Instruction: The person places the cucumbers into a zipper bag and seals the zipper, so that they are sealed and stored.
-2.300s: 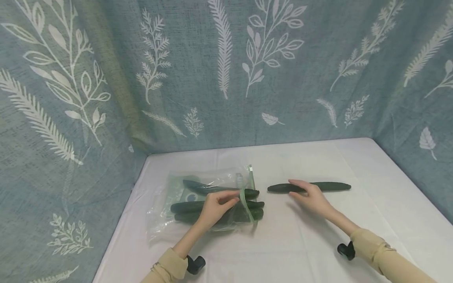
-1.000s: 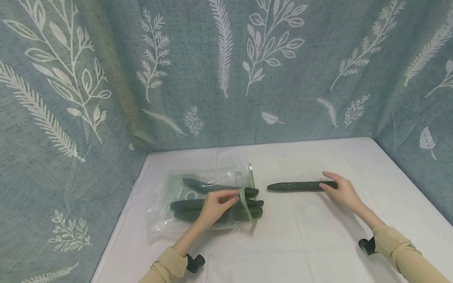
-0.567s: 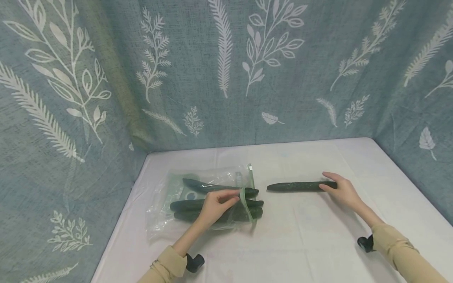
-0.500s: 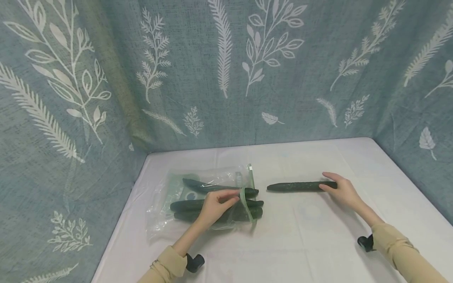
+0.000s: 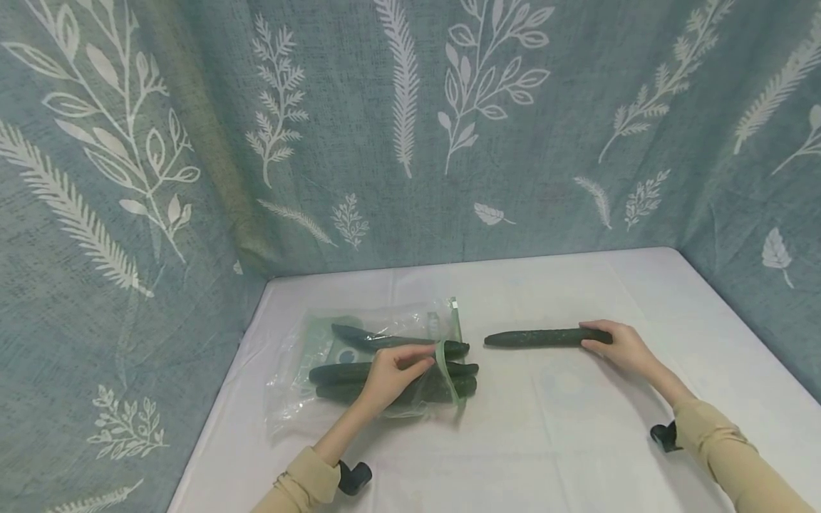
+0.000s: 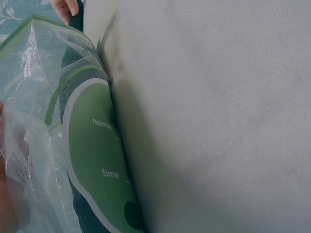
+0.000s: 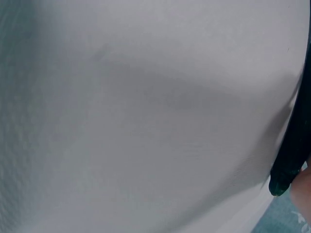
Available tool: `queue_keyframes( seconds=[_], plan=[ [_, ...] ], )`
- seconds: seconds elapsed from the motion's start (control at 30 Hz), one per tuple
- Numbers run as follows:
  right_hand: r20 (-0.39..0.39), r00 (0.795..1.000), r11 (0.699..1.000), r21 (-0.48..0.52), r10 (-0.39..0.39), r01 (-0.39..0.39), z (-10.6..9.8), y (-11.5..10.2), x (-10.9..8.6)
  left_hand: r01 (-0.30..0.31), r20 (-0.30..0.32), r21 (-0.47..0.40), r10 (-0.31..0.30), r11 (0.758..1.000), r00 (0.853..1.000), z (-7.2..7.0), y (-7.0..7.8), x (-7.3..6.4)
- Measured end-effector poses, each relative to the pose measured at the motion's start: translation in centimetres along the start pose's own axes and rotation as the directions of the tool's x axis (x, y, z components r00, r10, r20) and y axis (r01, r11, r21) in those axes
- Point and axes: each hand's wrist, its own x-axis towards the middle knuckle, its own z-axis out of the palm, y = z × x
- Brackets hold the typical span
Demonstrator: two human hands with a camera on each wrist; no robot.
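In the head view, a clear zip bag with green markings lies on the left of the table, its mouth facing right. Three dark green cucumbers are inside, their ends at the opening. My left hand pinches the green zip edge between thumb and fingers and keeps the mouth raised. To the right, a separate cucumber points at the bag, a short gap between them. My right hand grips its right end with thumb and fingers. The right wrist view shows that cucumber's end against the hand.
A white cloth covers the table. Blue-green curtains with white leaf prints stand behind and at both sides. A green label reading "name" and "time" shows on the bag in the left wrist view.
The right hand slid rightward along the loose cucumber from its middle to its right end, then its fingers closed on that end. The left hand and bag have stayed in place.
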Motion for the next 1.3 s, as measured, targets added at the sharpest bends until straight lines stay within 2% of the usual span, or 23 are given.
queue_keyframes(
  seconds=[0.43,0.87,1.13,1.3],
  plan=[
    [-0.034,0.999,0.999,0.004,-0.034,0.034,0.2,0.31,-0.03,0.025,-0.001,-0.014,-0.025,1.0,1.0,0.03,0.13,0.08],
    [-0.035,0.999,1.0,-0.01,-0.009,0.009,0.43,0.11,-0.12,0.024,0.001,-0.011,-0.024,1.0,1.0,0.17,0.05,-0.14],
    [-0.109,0.992,0.998,0.02,-0.062,0.064,0.77,0.19,-0.33,0.018,0.002,-0.014,-0.018,1.0,1.0,0.15,-0.03,-0.18],
    [-0.054,0.998,1.0,0.013,-0.013,0.013,0.45,0.12,-0.15,0.019,-0.003,-0.014,-0.019,1.0,1.0,0.16,0.0,-0.2]
  ],
)
